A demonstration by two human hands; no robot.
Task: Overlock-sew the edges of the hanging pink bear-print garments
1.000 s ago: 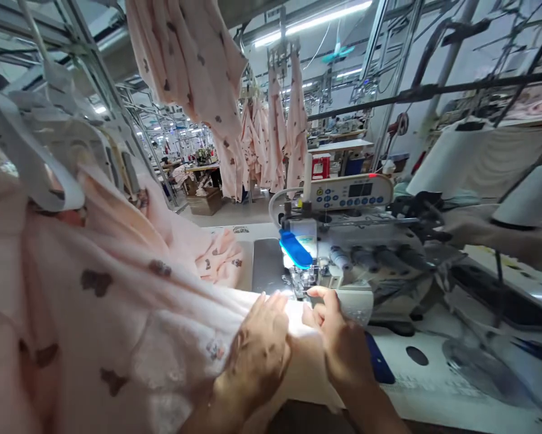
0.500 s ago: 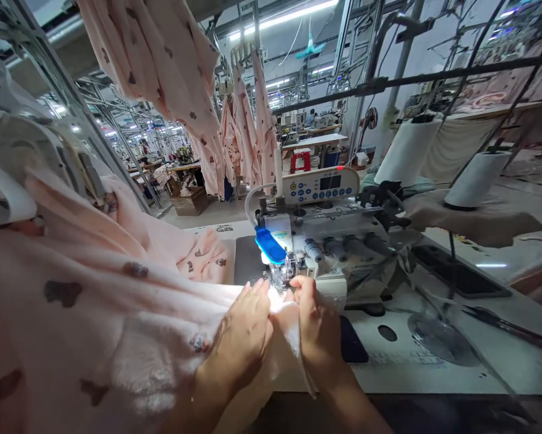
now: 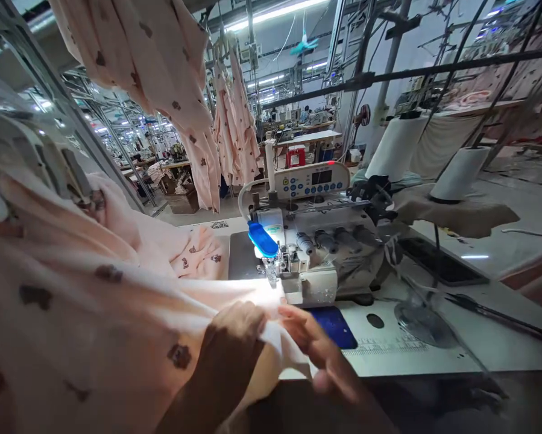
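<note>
Pale pink printed fabric (image 3: 148,313) spreads from the left up to the sewing machine (image 3: 313,283), its edge lying in bright light under the presser foot. My left hand (image 3: 232,334) is closed on the fabric just in front of the needle area, bunching a fold in its fingers. To its right, my right hand (image 3: 320,346) has its fingers stretched out beside the free corner of the fabric, fingertips close to or touching the edge. Motion blurs this hand a little. A blue guard (image 3: 263,239) sits over the needle area.
A control panel (image 3: 316,179) tops the machine. White thread cones (image 3: 397,144) stand behind on the right. Black tweezers or snips (image 3: 501,313) lie on the white table (image 3: 397,361). Pink garments (image 3: 162,78) hang overhead at left, near a hanger clamp (image 3: 49,157).
My left hand has gone from lying flat by the needle to gripping the fabric nearer me. My right hand has drawn back from the presser foot and its fingers have straightened.
</note>
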